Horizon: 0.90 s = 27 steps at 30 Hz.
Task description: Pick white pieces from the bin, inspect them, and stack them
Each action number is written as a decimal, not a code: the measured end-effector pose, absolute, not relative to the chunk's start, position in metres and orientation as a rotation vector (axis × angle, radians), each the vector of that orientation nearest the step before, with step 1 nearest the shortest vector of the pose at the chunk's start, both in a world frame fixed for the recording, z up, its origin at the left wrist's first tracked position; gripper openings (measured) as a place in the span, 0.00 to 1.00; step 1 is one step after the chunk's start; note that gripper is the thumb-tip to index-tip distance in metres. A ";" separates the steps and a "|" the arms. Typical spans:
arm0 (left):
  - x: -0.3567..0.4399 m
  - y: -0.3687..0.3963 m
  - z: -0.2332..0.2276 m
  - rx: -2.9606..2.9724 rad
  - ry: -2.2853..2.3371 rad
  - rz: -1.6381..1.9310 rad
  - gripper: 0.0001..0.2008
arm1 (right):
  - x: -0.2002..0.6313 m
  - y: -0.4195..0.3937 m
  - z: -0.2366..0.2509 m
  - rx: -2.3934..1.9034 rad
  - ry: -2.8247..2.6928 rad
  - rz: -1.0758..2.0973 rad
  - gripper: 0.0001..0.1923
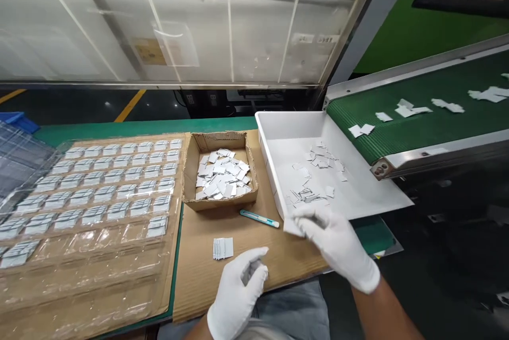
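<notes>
My left hand (239, 291), in a white glove, hovers over the near edge of the cardboard sheet. Its fingers are loosely curled, with a gap between thumb and forefinger and nothing visible in it. Just beyond lies a small fanned stack of light grey flat pieces (223, 248). My right hand (336, 239), also gloved, is over the near left corner of the white tray (358, 197). There thumb and fingers come together in a pinch; whatever is between them is hidden. Loose flat pieces (321, 158) lie scattered inside the tray.
A cardboard box (219, 203) holds many loose pieces; a teal cutter knife (259, 218) lies before it. At left, a clear plastic blister tray (99, 244) carries rows of stacked pieces. A green conveyor belt (421, 128) with pieces ends above the white tray.
</notes>
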<state>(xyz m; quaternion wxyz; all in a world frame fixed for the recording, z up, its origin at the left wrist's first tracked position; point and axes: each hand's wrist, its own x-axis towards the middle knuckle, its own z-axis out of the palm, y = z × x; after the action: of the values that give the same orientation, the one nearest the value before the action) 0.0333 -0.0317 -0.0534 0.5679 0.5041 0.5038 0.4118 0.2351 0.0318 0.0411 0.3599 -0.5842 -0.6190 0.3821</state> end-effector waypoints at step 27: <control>0.029 -0.017 -0.032 0.683 1.191 0.972 0.20 | 0.185 -0.022 -0.003 -1.552 -0.979 1.597 0.19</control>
<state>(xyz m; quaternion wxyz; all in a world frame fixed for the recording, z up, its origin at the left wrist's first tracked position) 0.0293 -0.0173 -0.0322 0.6668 0.3026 0.5276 0.4306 0.1850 -0.0221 -0.0029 0.3471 -0.5983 -0.3772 0.6158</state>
